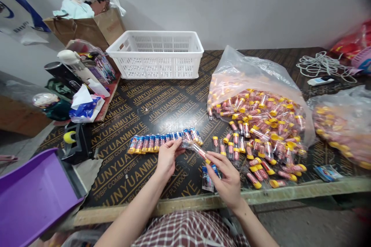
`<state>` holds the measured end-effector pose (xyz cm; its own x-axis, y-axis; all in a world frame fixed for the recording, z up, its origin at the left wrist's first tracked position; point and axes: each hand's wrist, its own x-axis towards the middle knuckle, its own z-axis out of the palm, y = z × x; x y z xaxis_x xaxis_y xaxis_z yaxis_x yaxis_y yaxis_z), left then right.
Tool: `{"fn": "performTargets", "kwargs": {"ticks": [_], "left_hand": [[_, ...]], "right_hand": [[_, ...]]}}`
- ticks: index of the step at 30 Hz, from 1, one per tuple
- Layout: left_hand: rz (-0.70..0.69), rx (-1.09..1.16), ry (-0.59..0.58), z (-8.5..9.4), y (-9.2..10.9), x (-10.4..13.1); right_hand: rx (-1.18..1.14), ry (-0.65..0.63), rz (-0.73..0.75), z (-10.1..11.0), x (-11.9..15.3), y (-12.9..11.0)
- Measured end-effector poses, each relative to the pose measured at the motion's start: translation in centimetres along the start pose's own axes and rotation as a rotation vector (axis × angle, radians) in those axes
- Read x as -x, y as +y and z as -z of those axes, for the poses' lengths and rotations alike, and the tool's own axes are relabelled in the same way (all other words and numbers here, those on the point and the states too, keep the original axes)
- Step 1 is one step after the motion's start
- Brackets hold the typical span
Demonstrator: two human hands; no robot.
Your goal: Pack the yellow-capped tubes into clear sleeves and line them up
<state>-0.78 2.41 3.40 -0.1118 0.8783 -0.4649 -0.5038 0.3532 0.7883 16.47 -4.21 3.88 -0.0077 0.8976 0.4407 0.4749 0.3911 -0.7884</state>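
Note:
My left hand [167, 159] pinches a small clear plastic sleeve [187, 144] between thumb and fingers. Between the thumb and fingers of my right hand [225, 177] is a clear tube [199, 150] with a pink-and-white print and a yellow cap, its far end meeting the sleeve; how deep it sits inside I cannot tell. Left of and behind my hands lies a row of blue-and-yellow wrapped tubes [153, 143]. Flat blue printed sleeves [207, 181] lie partly under my right hand. A loose heap of yellow-capped tubes [261, 142] spreads to the right.
The heap spills from a large clear bag [232, 61], with a second filled bag [344, 119] at right. At the back stands a white basket [162, 63]. A tape dispenser [75, 141] and purple dustpan [37, 197] are left; more flat sleeves [328, 172] lie near the front edge.

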Motion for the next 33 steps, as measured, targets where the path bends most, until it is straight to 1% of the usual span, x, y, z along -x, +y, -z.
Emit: {"fn": "performTargets", "kwargs": {"ticks": [2,4,9,10,14,16,20,22,26,33], "left_hand": [[-0.023,-0.009,-0.003,-0.3,0.0,0.3],[-0.026,-0.011,-0.041,-0.6,0.0,0.7],[0.042,0.006,-0.137,-1.1,0.3,1.7],[0.067,-0.008,-0.174,-1.1,0.4,1.8],[0.175,-0.106,-0.382,-1.1,0.1,2.5],[0.206,-0.14,-0.433,-1.1,-0.2,2.9],[0.246,-0.16,-0.452,-1.3,-0.7,3.6],[0.269,-0.155,-0.452,-1.3,-0.9,3.7],[0.282,-0.137,-0.439,-1.2,-1.1,3.8],[0.272,-0.126,-0.428,-1.2,-1.1,4.1]], "right_hand": [[-0.021,-0.054,0.005,-0.1,0.1,-0.1],[-0.034,-0.102,-0.004,-0.2,0.2,-0.1],[-0.057,-0.163,-0.017,-0.3,0.1,0.7],[-0.048,-0.166,-0.012,-0.3,0.0,0.9],[0.006,-0.157,0.034,-0.2,-0.7,1.2],[-0.016,-0.193,0.056,0.0,-1.0,1.1],[-0.128,-0.339,0.059,0.1,-1.1,1.2],[-0.177,-0.372,0.054,0.1,-1.0,1.3],[-0.25,-0.357,0.027,-0.1,-0.7,1.6],[-0.29,-0.326,0.029,-0.5,-0.6,1.4]]}}
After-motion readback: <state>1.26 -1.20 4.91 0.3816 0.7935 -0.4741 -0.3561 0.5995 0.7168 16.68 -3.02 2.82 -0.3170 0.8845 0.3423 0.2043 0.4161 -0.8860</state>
